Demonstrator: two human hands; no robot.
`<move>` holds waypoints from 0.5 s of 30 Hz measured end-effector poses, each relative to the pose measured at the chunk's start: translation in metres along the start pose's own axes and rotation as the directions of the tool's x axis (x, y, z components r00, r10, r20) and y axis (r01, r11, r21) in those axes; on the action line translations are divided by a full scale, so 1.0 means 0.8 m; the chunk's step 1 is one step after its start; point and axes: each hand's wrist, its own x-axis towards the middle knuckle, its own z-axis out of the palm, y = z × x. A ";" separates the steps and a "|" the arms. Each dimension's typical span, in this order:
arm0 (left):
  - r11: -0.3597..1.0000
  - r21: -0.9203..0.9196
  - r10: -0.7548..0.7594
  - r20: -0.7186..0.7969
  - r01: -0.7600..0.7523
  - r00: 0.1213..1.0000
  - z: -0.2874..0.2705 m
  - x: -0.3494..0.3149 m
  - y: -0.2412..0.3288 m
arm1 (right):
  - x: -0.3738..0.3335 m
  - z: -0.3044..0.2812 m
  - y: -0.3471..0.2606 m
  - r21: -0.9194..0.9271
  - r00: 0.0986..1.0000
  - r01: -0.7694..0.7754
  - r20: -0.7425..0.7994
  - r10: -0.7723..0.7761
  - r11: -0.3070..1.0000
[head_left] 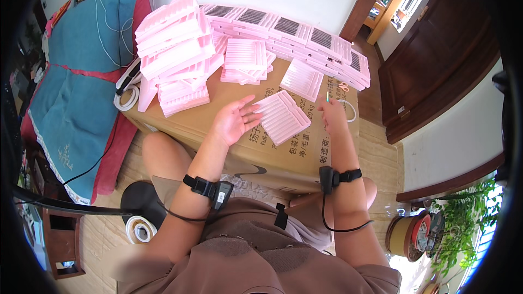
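Observation:
Palm turned up, my left hand [234, 122] is open with its fingers apart, and their tips reach the left edge of a pink ridged plastic tray [282, 118]. That tray lies at an angle on a cardboard box [234, 95]. Fingers pinched, my right hand [333, 114] is to the right of the tray; a small thin pale-green and white piece [327, 97] shows at its fingertips, too small to name. Just beyond sits another pink tray [301, 79] with bare grooves. A white ring [350, 110] lies beside my right hand, partly behind it.
Pink trays form a leaning stack [177, 49] at the left and a lower stack [246, 57] mid-box. Along the wall, stacked trays [289, 26] hold dark strips. Orange-handled scissors [343, 86] lie at the box's right. White coiled tape [127, 98] rests at its left corner.

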 end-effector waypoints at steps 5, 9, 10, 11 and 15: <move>0.974 0.156 0.186 -0.163 -0.161 0.969 -0.012 0.013 -0.012 | -0.017 0.019 0.017 -0.647 0.955 0.294 0.170 -0.243 0.704; 0.942 0.237 0.290 -0.216 -0.238 0.932 -0.012 0.016 -0.017 | -0.028 0.029 0.007 -0.758 0.949 0.306 0.194 -0.248 0.576; 0.937 0.226 0.317 -0.232 -0.266 0.920 -0.010 0.016 -0.019 | -0.032 0.030 0.004 -0.706 0.947 0.317 0.202 -0.249 0.633; 0.931 0.213 0.345 -0.245 -0.296 0.906 -0.007 0.015 -0.020 | -0.038 0.031 0.002 -0.649 0.944 0.328 0.210 -0.253 0.686; 0.935 -0.019 0.341 -0.232 -0.355 0.911 0.011 0.016 -0.024 | -0.076 0.049 0.000 -0.361 0.958 0.208 0.261 -0.115 0.909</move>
